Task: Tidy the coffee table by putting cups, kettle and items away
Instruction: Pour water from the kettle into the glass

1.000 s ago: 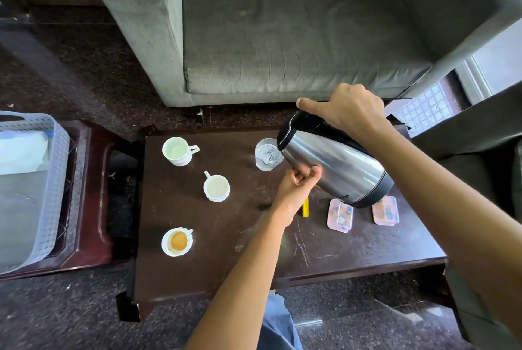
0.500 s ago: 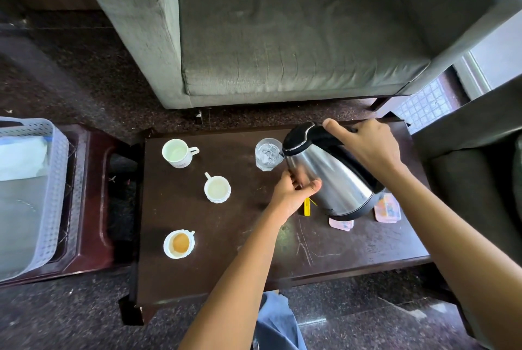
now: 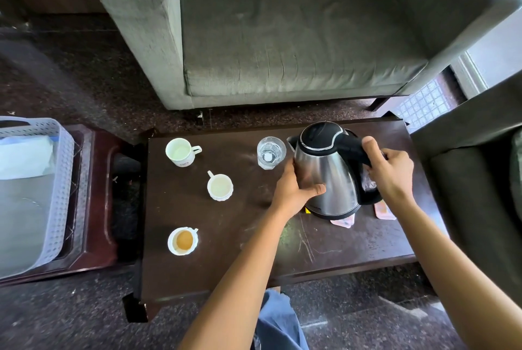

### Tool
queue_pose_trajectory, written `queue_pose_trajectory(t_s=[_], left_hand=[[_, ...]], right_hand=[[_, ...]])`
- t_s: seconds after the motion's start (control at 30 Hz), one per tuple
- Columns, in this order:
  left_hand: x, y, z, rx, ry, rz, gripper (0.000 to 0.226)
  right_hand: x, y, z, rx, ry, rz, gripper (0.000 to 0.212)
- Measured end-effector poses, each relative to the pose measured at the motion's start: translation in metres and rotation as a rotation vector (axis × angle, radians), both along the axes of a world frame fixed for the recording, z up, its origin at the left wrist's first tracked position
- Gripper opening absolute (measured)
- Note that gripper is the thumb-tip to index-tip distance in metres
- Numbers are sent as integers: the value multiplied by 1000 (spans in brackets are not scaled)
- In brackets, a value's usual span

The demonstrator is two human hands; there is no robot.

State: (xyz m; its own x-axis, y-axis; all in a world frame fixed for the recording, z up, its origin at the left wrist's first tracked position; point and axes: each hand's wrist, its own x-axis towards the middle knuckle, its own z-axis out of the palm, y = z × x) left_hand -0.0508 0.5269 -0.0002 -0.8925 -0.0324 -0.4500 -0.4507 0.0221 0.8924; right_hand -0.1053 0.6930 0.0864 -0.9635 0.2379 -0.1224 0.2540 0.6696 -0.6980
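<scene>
A steel kettle [image 3: 329,177] with a black lid and handle stands upright on the dark coffee table [image 3: 240,259], toward its right. My right hand [image 3: 391,171] grips the black handle. My left hand [image 3: 296,191] is wrapped around the kettle's steel body. A glass of water [image 3: 270,152] stands just left of the kettle. Three white cups sit on the left half: one at the back [image 3: 181,151], one in the middle [image 3: 219,186], one at the front holding brown liquid [image 3: 183,240].
Two pink boxes [image 3: 384,212] and a small yellow item [image 3: 307,210] lie partly hidden behind the kettle. A pale blue basket [image 3: 60,180] sits on a side table at the left. A grey sofa [image 3: 282,33] stands beyond the table, an armchair [image 3: 480,180] at the right.
The kettle, tilted with its spout over the glass a second ago, has swung upright and come down onto the table. Both hands stayed on it.
</scene>
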Motion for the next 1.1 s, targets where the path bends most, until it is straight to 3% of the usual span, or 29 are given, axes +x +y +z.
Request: queue_pose_trajectory(t_s=[0.27,0.43,0.63,0.83,1.1], left_hand=[[9,-22,32,-90,172,79,100],[20,-72,54,-189,255,185,101],[50,-159,76,-189,246,309,101],[102,-248,82,-142,159,514,78],[173,-335,72,-127,72,912,40]], right_hand=[[20,-11,9,-330,87,-129,73],[25,-62,23,-506,136,-181,74],[36,-153,39,-645,173,-80,74],[54,-244,54,-723,162,72,54],[79,-359,52,-775,169,322,65]])
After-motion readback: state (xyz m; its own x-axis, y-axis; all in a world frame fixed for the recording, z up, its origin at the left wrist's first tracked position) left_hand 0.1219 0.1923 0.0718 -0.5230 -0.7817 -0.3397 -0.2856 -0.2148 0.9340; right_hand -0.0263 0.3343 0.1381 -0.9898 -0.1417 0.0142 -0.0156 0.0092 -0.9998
